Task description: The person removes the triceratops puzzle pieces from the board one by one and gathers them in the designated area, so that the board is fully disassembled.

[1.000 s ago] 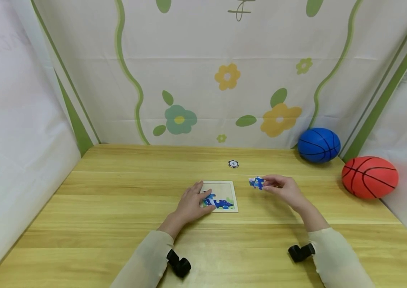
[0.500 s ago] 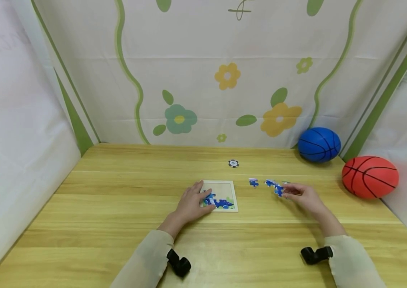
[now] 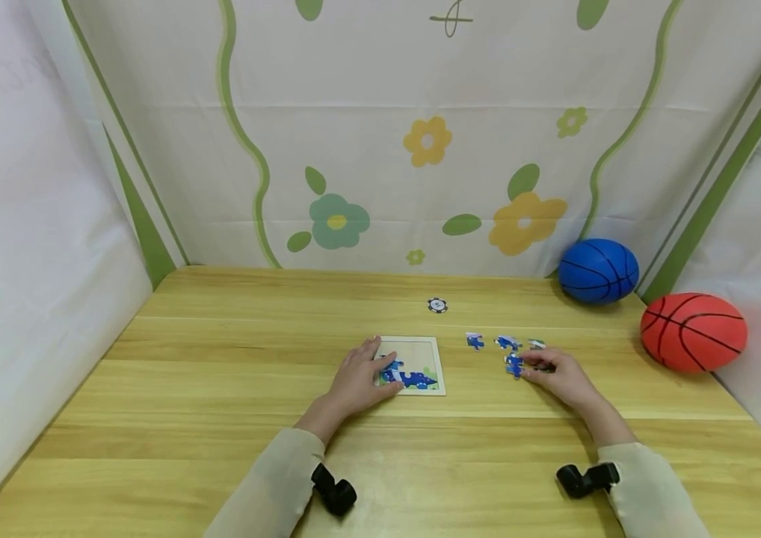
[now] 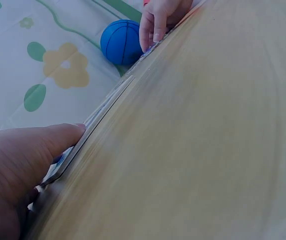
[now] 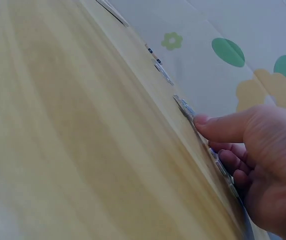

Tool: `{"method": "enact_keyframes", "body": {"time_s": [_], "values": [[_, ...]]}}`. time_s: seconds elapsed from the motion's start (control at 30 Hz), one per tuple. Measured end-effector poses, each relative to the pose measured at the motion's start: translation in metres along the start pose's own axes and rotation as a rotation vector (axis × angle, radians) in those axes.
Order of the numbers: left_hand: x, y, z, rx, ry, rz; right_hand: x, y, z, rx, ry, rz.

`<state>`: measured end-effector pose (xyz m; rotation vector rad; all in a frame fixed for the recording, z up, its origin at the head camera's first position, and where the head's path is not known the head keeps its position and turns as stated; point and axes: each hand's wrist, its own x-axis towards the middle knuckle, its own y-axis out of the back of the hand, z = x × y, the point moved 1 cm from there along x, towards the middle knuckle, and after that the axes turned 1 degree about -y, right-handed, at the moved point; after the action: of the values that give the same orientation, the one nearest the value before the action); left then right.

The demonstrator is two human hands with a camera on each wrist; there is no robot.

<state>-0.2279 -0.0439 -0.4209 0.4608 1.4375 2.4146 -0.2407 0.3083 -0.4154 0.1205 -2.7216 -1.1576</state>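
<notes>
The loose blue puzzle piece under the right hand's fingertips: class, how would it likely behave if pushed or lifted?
The puzzle piece lies flat and thin on the table, so it would probably slide, not roll or tip. It looks small beside the right hand, so it is likely light. Its low edge, seen in the right wrist view, may make pinching it up fiddly.

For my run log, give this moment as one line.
left hand: rests on puzzle tray | right hand: touches blue piece | table

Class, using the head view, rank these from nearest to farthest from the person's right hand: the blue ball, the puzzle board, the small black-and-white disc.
1. Square puzzle board, to the left of the right hand.
2. Small black-and-white disc, farther back and left.
3. Blue ball, back by the wall; nearly tied with the disc.
</notes>
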Motion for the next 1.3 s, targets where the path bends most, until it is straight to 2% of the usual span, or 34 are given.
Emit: {"method": "enact_keyframes", "body": {"time_s": [0.43,0.6,0.87,1.1,1.3], "values": [[0.0,0.0,0.0,0.005,-0.002,0.003,0.001,0.001,0.0,-0.033,0.0,-0.017],[-0.001,0.0,0.0,0.004,-0.011,0.011,0.002,0.002,-0.002,-0.03,-0.025,-0.052],[-0.001,0.0,0.002,-0.001,-0.01,0.015,0.006,0.013,-0.014,-0.051,-0.006,-0.134],[-0.001,0.001,-0.001,-0.069,0.006,0.026,0.008,0.015,-0.04,0.013,-0.019,-0.092],[0.0,0.004,-0.012,-0.102,0.001,0.076,0.02,-0.003,-0.065,0.176,0.018,-0.072]]}}
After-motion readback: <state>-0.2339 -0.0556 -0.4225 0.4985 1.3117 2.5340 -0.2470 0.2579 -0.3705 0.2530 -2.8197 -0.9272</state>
